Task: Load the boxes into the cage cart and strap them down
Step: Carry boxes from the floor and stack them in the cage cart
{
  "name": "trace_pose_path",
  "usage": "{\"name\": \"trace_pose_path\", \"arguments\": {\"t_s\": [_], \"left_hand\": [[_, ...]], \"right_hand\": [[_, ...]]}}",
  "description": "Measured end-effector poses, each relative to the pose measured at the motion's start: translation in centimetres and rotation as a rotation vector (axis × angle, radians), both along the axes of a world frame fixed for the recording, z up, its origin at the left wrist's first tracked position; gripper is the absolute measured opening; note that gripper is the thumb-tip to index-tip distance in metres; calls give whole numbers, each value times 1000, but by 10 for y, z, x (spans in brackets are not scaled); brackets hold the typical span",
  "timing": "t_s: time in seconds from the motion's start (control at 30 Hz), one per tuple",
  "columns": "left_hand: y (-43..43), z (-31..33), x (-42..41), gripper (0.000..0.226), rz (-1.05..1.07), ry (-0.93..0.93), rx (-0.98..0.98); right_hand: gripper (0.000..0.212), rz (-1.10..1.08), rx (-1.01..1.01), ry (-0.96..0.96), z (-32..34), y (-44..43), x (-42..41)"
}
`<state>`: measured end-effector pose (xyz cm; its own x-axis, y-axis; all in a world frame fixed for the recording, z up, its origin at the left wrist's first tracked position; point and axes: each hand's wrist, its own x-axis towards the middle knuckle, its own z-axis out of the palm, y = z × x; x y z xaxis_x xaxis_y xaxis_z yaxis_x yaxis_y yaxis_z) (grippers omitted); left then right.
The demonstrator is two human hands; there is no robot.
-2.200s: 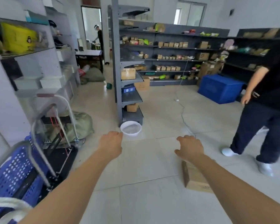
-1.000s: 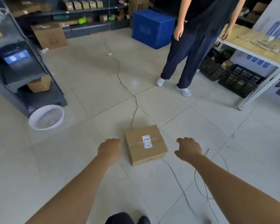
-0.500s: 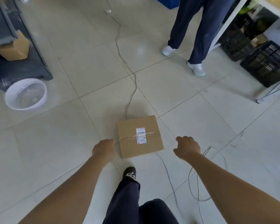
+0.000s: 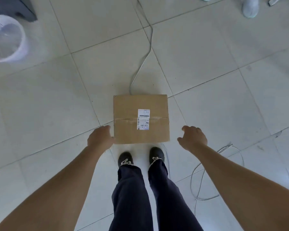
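Head view looks straight down at a square brown cardboard box (image 4: pixel 127 130) with a white shipping label (image 4: pixel 143 119), lying flat on the pale tiled floor (image 4: pixel 207 64) just ahead of the wearer's two black shoes (image 4: pixel 125 158). The left hand (image 4: pixel 99 137) is at the box's near left corner, fingers relaxed and reaching down beside the left wall, its inner edge meeting the cardboard (the fingertips are hidden behind the back of the hand). The right hand (image 4: pixel 193 139) hangs near the box's right edge but apart from it, fingers loosely curled, gripping nothing. A thin grey cable (image 4: pixel 148 40) runs to the box's far edge. A round white plastic basin (image 4: pixel 23 39) sits well apart, far left.
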<state>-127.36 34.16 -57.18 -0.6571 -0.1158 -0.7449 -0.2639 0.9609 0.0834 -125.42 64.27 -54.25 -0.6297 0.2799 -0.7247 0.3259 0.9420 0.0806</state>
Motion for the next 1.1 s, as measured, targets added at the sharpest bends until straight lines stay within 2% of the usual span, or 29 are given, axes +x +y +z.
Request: {"name": "trace_pose_path", "arguments": {"t_s": [0.3,0.43,0.6,0.7,0.83,0.97,1.1], "left_hand": [[14,-172,-1,47,164,-51,5],[11,-241,-1,54,253,-15,38],[9,-301,-6,66,474,-17,93],[14,-311,-4,70,677,27,131],[12,-299,2,67,794,115,185],[-2,-247,8,58,871,204,250],[-21,-169,14,55,961,300,273]], "right_hand": [[48,-84,-49,-42,-177,21,-16],[55,-112,-79,-36,-251,25,-23],[58,-369,-195,-43,-315,22,-25],[54,-559,-258,20,-331,16,-23],[39,-585,-242,158,-322,8,-28],[40,-597,-327,297,-276,-5,-40],[47,-581,-402,408,-200,-32,-56]]}}
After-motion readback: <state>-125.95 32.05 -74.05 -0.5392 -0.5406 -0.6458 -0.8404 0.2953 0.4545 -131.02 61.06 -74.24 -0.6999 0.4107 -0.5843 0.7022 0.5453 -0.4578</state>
